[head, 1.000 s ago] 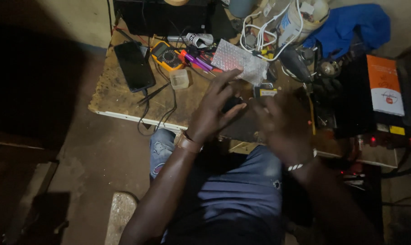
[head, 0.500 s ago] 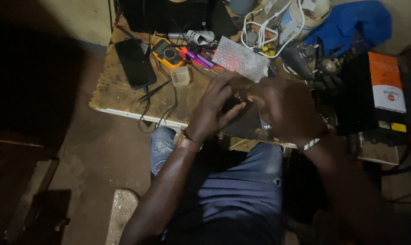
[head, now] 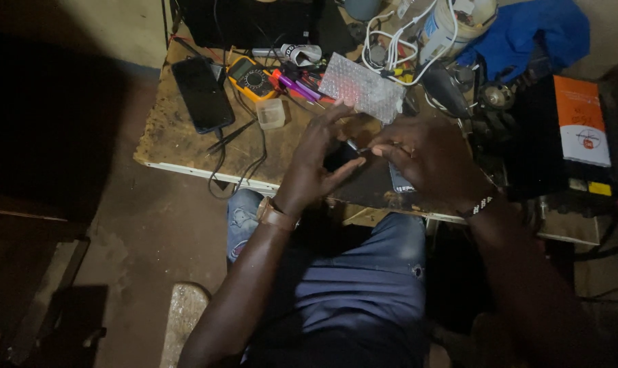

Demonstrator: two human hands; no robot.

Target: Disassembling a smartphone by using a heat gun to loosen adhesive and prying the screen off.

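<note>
Worn wood bench (dim room): both hands' grip on dark phone unclear.

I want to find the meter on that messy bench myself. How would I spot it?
Start at the wooden table. Near its back edge, just right of the flat black phone, lies the multimeter. It alone has a yellow case with a round dial.

Beyond our left grip we see a yellow multimeter with a black dial, a black phone and purple and red tool handles on the worn brown tabletop. Past the right grip lie white cables, a blue cloth and a black box with an orange-and-white label.
</note>
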